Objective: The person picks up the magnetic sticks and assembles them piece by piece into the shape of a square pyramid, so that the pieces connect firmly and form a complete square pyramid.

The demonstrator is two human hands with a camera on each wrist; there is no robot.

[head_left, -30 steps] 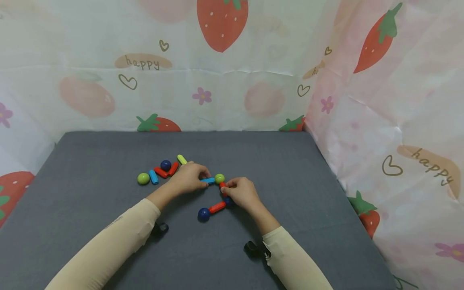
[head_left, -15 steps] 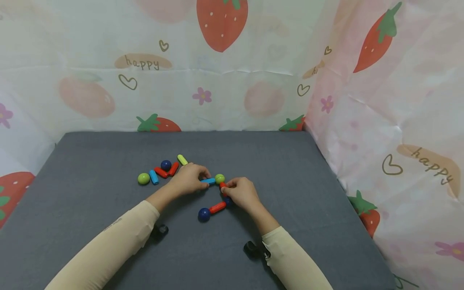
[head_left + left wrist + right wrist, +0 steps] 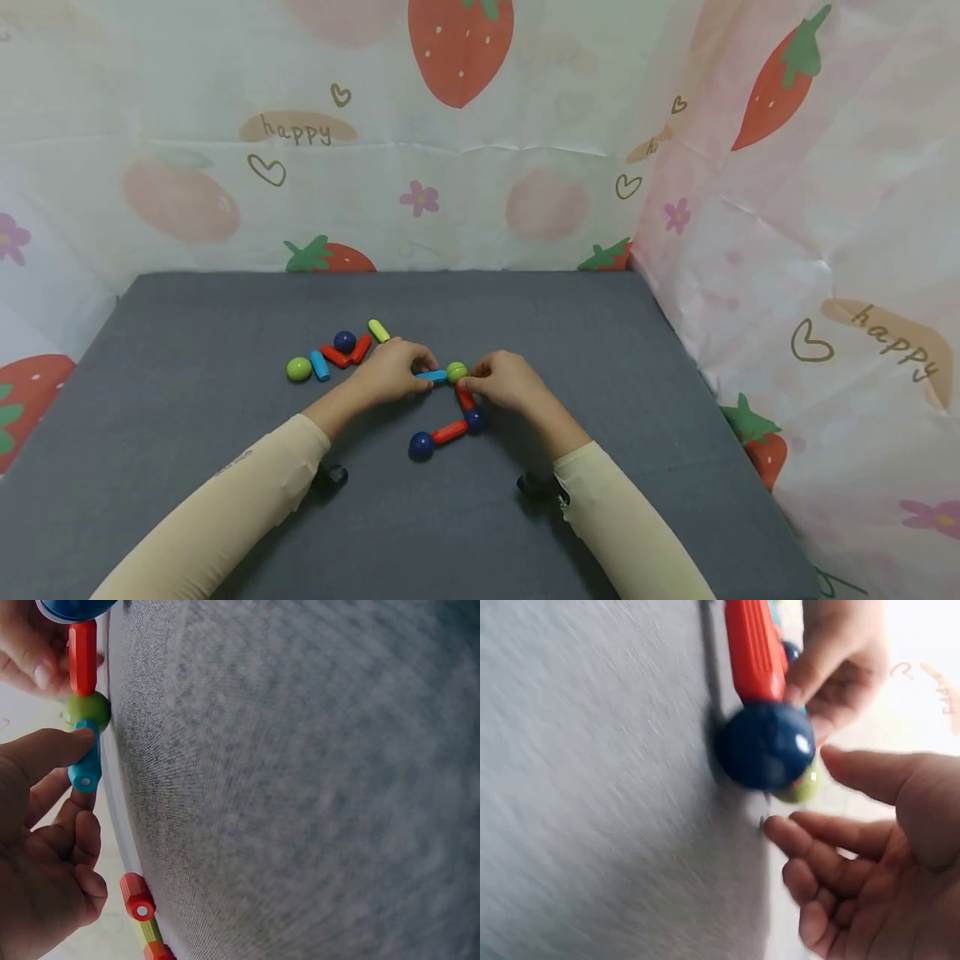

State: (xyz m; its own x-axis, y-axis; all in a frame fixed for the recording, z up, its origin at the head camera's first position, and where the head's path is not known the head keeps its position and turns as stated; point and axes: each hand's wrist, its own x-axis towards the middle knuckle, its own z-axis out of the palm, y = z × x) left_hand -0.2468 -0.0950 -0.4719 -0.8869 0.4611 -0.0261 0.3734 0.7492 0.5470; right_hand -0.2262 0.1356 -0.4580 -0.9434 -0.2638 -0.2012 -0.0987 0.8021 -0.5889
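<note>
In the head view, a chain of magnetic building pieces lies at mid-table. My left hand (image 3: 393,367) pinches its blue magnetic rod (image 3: 88,766) between thumb and fingers. That rod meets a green ball (image 3: 457,372). From the ball a red rod (image 3: 466,397) leads to a dark blue ball (image 3: 474,420), then another red rod (image 3: 450,432) and a second dark blue ball (image 3: 422,446). My right hand (image 3: 510,382) is beside the green ball, thumb and fingers spread apart in the right wrist view; whether it touches the ball I cannot tell.
Left of the chain lie a loose green ball (image 3: 298,369), a blue rod (image 3: 319,366), a dark blue ball (image 3: 345,342), red rods (image 3: 335,357) and a yellow-green rod (image 3: 378,331). A strawberry-print curtain (image 3: 465,192) hangs behind the grey table (image 3: 600,333).
My right hand has let go of the red rod and moved slightly up and right, toward the green ball. The blue ball it partly covered now shows. My left hand keeps its pinch.
</note>
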